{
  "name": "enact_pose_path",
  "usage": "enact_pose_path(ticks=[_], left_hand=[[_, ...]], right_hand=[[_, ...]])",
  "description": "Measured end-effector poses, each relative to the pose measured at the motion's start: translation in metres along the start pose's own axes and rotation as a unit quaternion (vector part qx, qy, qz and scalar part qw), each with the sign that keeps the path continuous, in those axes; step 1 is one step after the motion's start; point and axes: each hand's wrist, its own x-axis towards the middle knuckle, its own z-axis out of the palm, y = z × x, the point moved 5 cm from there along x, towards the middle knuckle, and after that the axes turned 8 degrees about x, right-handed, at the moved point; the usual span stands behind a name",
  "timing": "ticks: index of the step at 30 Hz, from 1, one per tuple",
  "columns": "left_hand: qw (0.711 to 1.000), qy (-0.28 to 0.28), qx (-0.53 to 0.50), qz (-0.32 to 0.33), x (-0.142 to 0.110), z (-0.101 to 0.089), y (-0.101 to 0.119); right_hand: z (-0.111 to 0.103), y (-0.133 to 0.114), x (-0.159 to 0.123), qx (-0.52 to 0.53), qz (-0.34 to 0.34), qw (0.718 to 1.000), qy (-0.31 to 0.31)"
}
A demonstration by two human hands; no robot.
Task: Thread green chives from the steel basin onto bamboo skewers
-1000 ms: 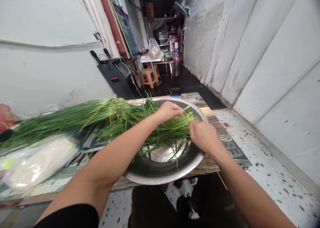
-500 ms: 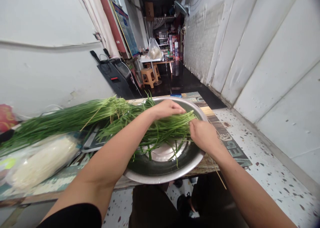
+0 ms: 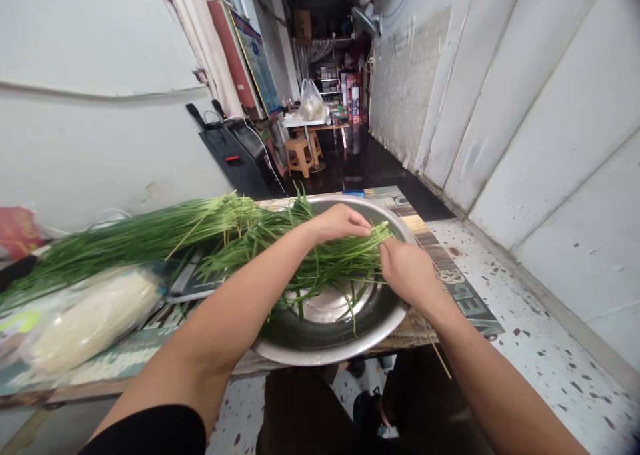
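A wide metal basin [image 3: 350, 338] sits at the near edge of a low table [image 3: 450, 282]. A bunch of long green chives [image 3: 320, 265] lies across it, stalk ends toward the right. My left hand [image 3: 340, 220] rests on top of the chives near their right ends, fingers curled and pinched on the stalks. My right hand [image 3: 407, 272] is at the basin's right rim, fingers closed on the stalk ends. A larger pile of chives [image 3: 125, 242] lies on the table to the left.
A clear plastic bag with pale contents [image 3: 85, 322] lies at the table's left front. A black device [image 3: 235, 155] leans on the left wall. A narrow passage leads back to an orange stool [image 3: 300, 155] and a small table [image 3: 305, 118]. Speckled floor on the right.
My left hand shifted slightly along the chive ends and its fingers pinched in; my right hand stayed at the stalk ends. The view moved a little.
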Motion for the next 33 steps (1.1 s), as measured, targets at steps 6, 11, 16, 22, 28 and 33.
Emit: enact_pose_path(ticks=[6, 11, 16, 22, 28, 33], left_hand=[[0.999, 0.024, -0.029, -0.023, 0.000, 0.007, 0.000], [1.000, 0.023, -0.001, -0.009, 0.004, 0.000, -0.009], [0.950, 0.070, 0.304, 0.000, 0.019, -0.006, -0.033], [0.929, 0.002, 0.371, -0.006, 0.030, 0.006, -0.044], [0.911, -0.020, 0.411, 0.026, 0.028, 0.010, -0.035], [0.884, -0.020, 0.465, 0.030, 0.024, 0.016, -0.030]], right_hand=[[0.000, 0.000, 0.000, -0.005, 0.007, 1.000, 0.001], [0.000, 0.000, 0.000, -0.005, 0.003, 1.000, 0.007], [0.001, -0.001, -0.001, -0.019, -0.009, 1.000, 0.007], [0.002, -0.001, -0.001, -0.029, -0.011, 1.000, -0.006], [0.001, -0.003, -0.001, -0.022, -0.011, 1.000, -0.014], [0.001, -0.002, -0.001, -0.023, -0.014, 1.000, -0.014]])
